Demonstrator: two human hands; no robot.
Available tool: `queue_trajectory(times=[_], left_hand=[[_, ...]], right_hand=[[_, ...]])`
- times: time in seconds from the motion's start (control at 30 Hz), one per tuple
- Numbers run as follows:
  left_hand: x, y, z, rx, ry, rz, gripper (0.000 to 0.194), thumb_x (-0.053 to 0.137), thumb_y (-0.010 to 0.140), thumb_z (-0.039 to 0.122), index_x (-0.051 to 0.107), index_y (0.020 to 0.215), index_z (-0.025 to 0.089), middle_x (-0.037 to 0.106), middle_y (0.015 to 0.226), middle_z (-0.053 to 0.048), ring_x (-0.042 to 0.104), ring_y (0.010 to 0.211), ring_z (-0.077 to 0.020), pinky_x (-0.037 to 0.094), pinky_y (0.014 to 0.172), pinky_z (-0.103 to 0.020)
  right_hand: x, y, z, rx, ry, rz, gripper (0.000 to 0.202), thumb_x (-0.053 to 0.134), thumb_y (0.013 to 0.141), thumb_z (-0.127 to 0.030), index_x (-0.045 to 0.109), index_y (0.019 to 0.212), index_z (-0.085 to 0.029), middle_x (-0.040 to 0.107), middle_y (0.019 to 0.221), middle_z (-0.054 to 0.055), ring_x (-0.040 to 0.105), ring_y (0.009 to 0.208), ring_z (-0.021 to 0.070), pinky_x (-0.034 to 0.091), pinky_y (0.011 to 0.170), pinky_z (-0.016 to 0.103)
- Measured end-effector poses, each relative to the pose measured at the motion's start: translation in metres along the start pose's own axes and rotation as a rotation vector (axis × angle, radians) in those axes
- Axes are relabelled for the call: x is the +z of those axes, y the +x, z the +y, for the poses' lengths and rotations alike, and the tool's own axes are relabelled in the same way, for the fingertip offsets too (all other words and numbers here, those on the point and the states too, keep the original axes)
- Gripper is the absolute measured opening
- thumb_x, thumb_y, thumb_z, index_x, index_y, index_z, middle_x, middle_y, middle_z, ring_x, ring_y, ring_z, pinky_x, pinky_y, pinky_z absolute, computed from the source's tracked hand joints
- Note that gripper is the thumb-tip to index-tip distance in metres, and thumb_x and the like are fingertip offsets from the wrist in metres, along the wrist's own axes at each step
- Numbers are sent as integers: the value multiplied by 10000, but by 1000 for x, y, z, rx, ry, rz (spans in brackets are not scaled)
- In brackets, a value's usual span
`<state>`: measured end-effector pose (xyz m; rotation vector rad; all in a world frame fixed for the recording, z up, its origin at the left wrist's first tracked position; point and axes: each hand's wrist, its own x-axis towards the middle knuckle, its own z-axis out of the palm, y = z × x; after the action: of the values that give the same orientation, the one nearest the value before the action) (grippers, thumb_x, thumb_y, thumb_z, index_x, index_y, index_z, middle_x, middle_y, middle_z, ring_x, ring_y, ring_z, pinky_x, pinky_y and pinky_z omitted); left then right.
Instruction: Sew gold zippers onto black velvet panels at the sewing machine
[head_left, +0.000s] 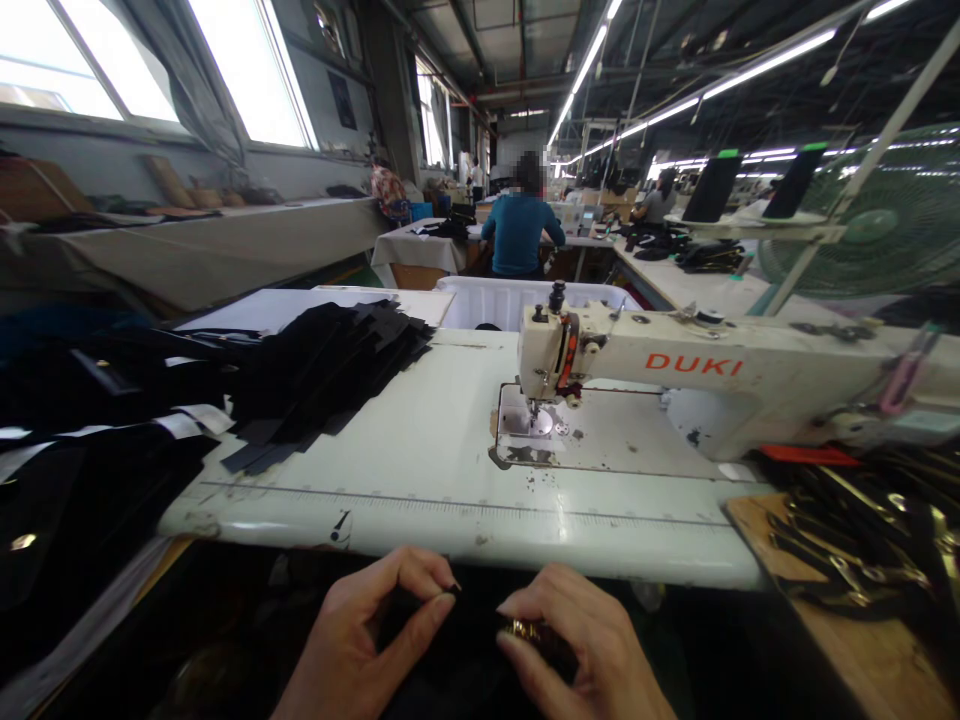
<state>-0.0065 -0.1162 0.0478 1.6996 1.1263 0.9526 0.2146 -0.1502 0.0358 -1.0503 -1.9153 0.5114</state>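
Observation:
My left hand (375, 625) is in front of the table's near edge, thumb and forefinger pinched on the tip of a small black piece (454, 589). Close by on the right, my right hand (589, 640) grips a gold-coloured metal piece (523, 629), partly covered by the fingers. Whether the two pieces are joined cannot be seen against the dark background below. Beyond both hands stands a white sewing machine (697, 355) with its needle area over a metal plate (525, 410).
Layered black fabric pieces (330, 360) cover the table's left side. Black straps with gold hardware (847, 560) lie on a wooden board (765, 530) at right. A ruler strip (450, 503) runs along the front. Behind are a white bin (480, 295), a seated person (517, 235) and a fan (877, 225).

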Motion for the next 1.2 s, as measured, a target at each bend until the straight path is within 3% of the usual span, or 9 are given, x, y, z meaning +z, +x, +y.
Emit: queue_trajectory(times=[0.13,0.37,0.53,0.6,0.7,0.77,0.87,1.03,1.2], left_hand=[[4,-3,1,-26,-61,73,175,695,848,260,595,717,200,686,823,-14,687,751,-154,552,696,-191],[4,-5,-4,58,93,78,87,654,886,268,670,970,257,727,891,14,721,828,-169,572,742,-180],[0,-4,5,233,288,-48,197,569,929,236,706,1055,300,711,980,2,700,908,-164,550,807,-170],[-2,-4,10,249,326,-72,239,540,949,278,709,1116,310,688,1104,-26,679,1014,-185,536,879,-201],[-1,-3,12,253,278,-123,353,638,890,484,693,1193,310,636,1284,-57,626,1153,-264,513,968,-294],[3,0,10,234,218,-191,383,742,815,488,705,1156,317,705,1148,-37,681,1028,-249,548,893,-275],[10,7,7,175,157,-200,178,744,837,258,739,1008,309,740,861,31,708,781,-163,546,740,-189],[14,9,8,167,123,-197,158,678,876,182,754,968,286,743,871,25,710,784,-152,534,727,-180],[13,6,8,163,182,-178,121,614,919,228,726,892,264,717,829,25,686,755,-151,512,702,-187]], right_hand=[[-3,-1,-4,77,35,-15,62,625,893,-204,677,891,-170,624,723,20,598,671,146,444,598,236],[-7,-1,-10,133,127,-21,72,634,894,-195,695,926,-175,643,776,23,612,730,143,449,653,233],[-7,-3,-8,96,108,-1,82,621,892,-177,689,936,-165,644,773,30,596,721,148,448,654,246],[-7,-3,-9,111,110,1,75,616,897,-174,683,931,-167,637,776,27,591,720,147,448,656,245],[-7,-3,-11,133,128,-7,62,614,909,-181,674,926,-180,631,788,20,599,737,146,451,666,239],[-6,-3,-12,142,148,-19,53,617,914,-188,669,925,-191,637,801,12,612,752,142,452,674,229],[-3,-4,-10,175,194,-44,51,620,930,-216,670,941,-210,653,842,4,634,777,133,460,700,215],[-1,-8,-7,328,276,-70,206,637,903,-216,564,1093,-248,686,903,-23,659,837,148,474,772,232],[-2,-3,-6,452,358,-106,150,643,847,-160,550,943,-228,661,874,-39,632,819,134,452,755,228]])
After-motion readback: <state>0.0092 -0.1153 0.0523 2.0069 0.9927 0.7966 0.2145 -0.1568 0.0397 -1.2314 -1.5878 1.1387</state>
